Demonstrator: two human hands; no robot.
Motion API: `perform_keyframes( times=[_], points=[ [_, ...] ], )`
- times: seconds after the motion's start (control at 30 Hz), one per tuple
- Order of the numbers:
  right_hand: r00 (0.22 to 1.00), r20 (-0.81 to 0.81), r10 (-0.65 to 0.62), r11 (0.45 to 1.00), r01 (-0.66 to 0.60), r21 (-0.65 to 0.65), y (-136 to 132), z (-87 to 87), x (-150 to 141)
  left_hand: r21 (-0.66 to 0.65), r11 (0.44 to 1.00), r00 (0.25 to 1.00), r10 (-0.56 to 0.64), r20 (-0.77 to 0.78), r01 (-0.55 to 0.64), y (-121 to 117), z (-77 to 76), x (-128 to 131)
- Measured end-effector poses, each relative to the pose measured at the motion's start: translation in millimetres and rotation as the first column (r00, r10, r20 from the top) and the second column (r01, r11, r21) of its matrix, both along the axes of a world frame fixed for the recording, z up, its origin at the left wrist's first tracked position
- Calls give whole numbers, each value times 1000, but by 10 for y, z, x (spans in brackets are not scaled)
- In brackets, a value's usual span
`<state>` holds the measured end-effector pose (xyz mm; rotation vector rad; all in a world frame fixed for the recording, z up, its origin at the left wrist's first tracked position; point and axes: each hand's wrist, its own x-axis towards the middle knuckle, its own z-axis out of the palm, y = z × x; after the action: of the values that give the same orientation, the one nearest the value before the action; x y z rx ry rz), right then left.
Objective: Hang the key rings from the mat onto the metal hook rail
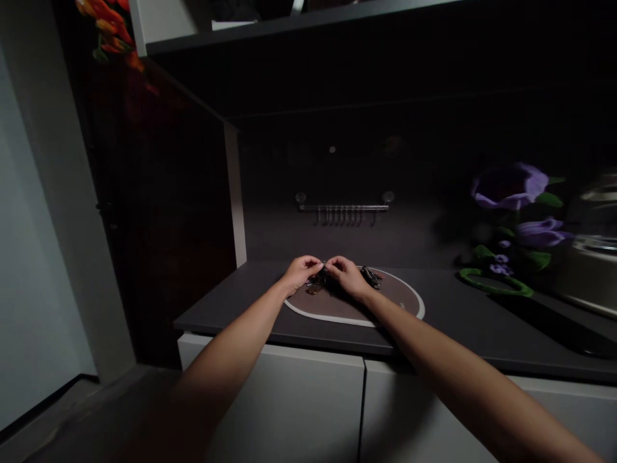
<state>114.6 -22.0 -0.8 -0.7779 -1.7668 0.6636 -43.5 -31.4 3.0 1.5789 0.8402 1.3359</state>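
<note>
My left hand (299,273) and my right hand (348,276) meet over an oval brown mat (337,310) with a pale rim. Thumb and forefinger of each are pinched together at the same spot. What they grip there is too small and dark to name. Just below the fingertips are small dark, partly shiny pieces, and a brownish piece (314,290) shows under my left hand. Beyond my right hand, a bunch of dark, slim items (371,277) lies on the mat; their kind cannot be made out.
The mat lies on a dark countertop (443,321) above white cabinet doors (299,399). A clear rail with hooks (344,208) is fixed to the back wall. Purple flowers (511,186), a green ring (496,283) and a kettle-like vessel (592,257) stand right. A shelf (308,29) overhangs.
</note>
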Motion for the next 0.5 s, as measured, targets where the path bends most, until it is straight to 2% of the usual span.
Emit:
perform_keyframes(
  times=[0.1,0.2,0.27,0.33,0.4,0.5],
  points=[
    [999,1,-38,999,38,32,20,57,-7,41,999,999,27,-21,-26,15,-3,5],
    [995,13,-98,993,97,63,111,181,-14,133,978,984,169,-50,-161,71,-15,-10],
    [991,-12,-134,990,135,51,213,298,-31,230,927,940,326,-96,-298,117,-26,-31],
    [984,-84,-159,987,158,-15,336,426,-66,323,858,871,465,-156,-400,152,-36,-53],
    [972,-158,-175,983,163,-86,465,549,-118,385,810,811,544,-215,-442,168,-42,-69],
    [944,-242,-223,969,188,-158,658,703,-211,431,790,760,579,-295,-435,166,-46,-76]
  ],
)
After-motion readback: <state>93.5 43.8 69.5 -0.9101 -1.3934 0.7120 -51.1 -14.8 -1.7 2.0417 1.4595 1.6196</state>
